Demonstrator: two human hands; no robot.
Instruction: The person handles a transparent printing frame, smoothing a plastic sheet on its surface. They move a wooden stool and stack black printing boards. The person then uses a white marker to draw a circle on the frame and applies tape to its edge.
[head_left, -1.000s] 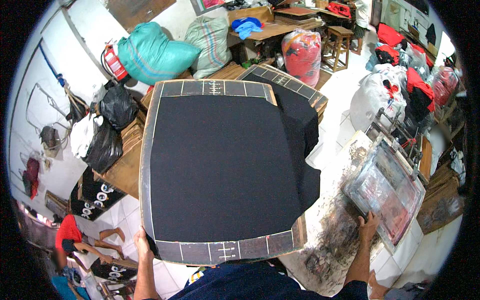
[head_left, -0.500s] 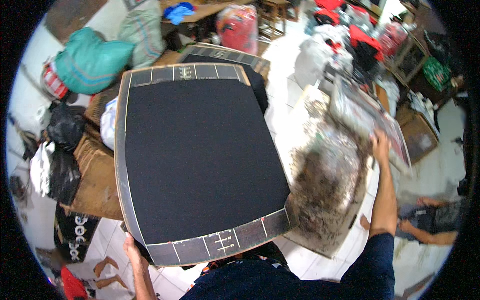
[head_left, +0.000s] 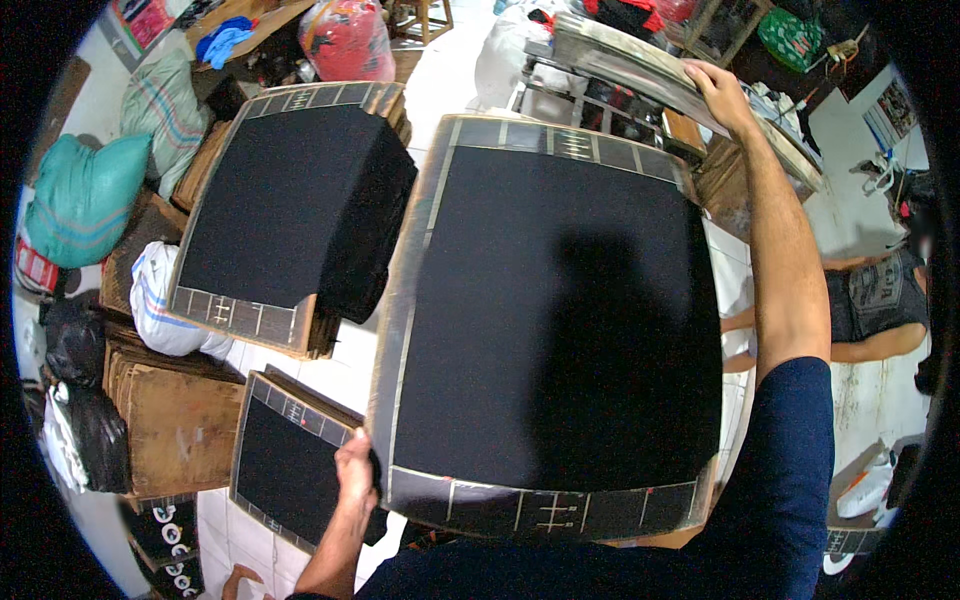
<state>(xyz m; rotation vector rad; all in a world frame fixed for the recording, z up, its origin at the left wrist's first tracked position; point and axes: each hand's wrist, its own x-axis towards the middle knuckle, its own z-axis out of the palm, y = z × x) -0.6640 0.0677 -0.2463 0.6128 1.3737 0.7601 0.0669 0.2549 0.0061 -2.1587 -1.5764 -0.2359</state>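
Observation:
A large flat board (head_left: 390, 390) carrying a black fabric panel (head_left: 480, 320) lies in front of me, with ruled marks along its top and bottom borders. My left hand (head_left: 355, 475) is closed on its lower left edge. At the upper right, my right hand (head_left: 722, 98) grips the edge of a raised, tilted flat frame (head_left: 640, 65), which looks like a printing screen. A dark shadow falls across the fabric on the board.
A stack of boards topped with black fabric (head_left: 270, 200) stands to the left, and another such board (head_left: 290, 465) lies lower left. Brown boards (head_left: 185, 430) are piled beside bags. A person's legs (head_left: 870, 345) show at the right.
The board has moved right, away from the stack, and now covers the stained surface seen before. My right hand has lifted the frame farther up and away. My view has shifted right.

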